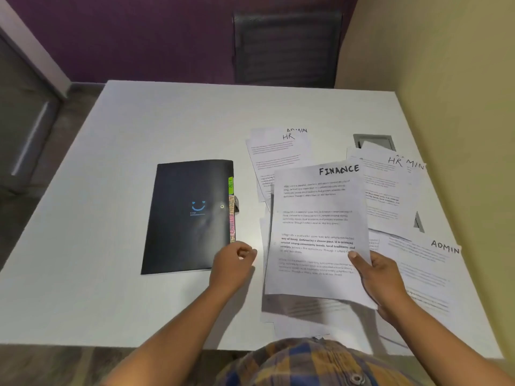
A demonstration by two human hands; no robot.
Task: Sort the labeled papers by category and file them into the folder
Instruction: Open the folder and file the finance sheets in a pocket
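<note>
A black folder (189, 215) with a blue smiley lies closed on the white table (111, 162), with coloured tabs sticking out of its right edge. My left hand (232, 263) is at the folder's lower right corner, fingers curled, holding nothing that I can see. My right hand (381, 282) grips a sheet headed FINANCE (317, 227) by its lower right edge, lifted above other papers. An HR sheet (278, 154) over an ADMIN sheet lies behind it. Another HR sheet (384, 188) and an ADMIN sheet (426, 268) lie to the right.
A grey cable hatch (374, 140) is set into the table at the back right, partly covered by paper. A dark chair (287, 48) stands behind the table. A yellow wall (459, 107) runs close along the table's right side.
</note>
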